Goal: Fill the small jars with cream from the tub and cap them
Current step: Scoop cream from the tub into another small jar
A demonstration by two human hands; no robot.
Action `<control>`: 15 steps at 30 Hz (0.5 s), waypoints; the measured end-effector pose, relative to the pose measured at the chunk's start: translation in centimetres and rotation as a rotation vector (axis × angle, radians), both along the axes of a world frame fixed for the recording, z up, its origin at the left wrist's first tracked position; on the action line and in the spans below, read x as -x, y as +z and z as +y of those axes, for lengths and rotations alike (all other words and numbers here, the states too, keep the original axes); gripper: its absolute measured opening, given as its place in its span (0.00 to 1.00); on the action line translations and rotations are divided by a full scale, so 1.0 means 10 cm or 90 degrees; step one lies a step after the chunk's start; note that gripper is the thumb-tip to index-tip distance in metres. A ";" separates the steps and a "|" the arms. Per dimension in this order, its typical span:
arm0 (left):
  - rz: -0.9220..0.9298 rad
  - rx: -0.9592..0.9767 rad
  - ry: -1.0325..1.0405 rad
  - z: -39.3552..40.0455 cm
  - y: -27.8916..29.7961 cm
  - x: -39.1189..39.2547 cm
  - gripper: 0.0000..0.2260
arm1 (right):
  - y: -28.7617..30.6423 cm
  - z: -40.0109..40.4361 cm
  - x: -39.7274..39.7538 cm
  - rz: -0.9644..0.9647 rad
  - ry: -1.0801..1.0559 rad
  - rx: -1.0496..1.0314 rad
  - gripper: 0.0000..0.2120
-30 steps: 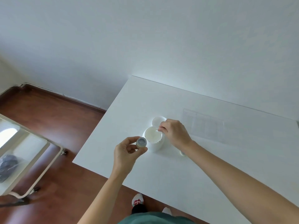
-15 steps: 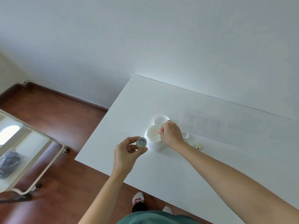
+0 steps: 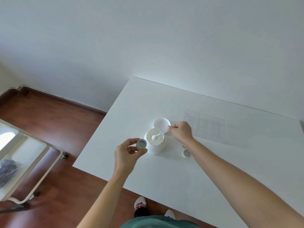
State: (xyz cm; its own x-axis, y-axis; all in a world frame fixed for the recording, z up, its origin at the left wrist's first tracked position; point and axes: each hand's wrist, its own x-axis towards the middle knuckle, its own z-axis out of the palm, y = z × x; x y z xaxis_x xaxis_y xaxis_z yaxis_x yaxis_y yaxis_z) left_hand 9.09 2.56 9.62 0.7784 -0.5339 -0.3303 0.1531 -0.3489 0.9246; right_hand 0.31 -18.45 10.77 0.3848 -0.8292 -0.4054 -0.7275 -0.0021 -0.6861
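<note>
An open white tub point(image 3: 155, 147) of cream stands on the white table point(image 3: 205, 170). Its round white lid point(image 3: 161, 123) lies just behind it. My right hand point(image 3: 181, 131) pinches the handle of a small clear spoon point(image 3: 158, 137), whose bowl carries a lump of cream over the tub's mouth. My left hand point(image 3: 127, 153) holds a small open jar point(image 3: 141, 144) upright, close to the tub's left side. Another small jar point(image 3: 186, 153) sits on the table to the right of the tub, below my right wrist.
A clear plastic compartment organiser point(image 3: 209, 125) lies behind my right hand. The table's left edge drops to a wooden floor, where a white wheeled cart point(image 3: 31, 162) stands at the far left. My feet show under the table's front edge.
My right hand has drawn back to the right of the tub, lifting the spoon with cream into view. The left hand still holds the small jar beside the tub.
</note>
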 end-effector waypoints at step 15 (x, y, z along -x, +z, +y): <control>-0.047 -0.031 -0.049 -0.60 0.11 -0.09 0.15 | 0.56 -0.19 0.04 -0.126 -0.028 -0.008 0.11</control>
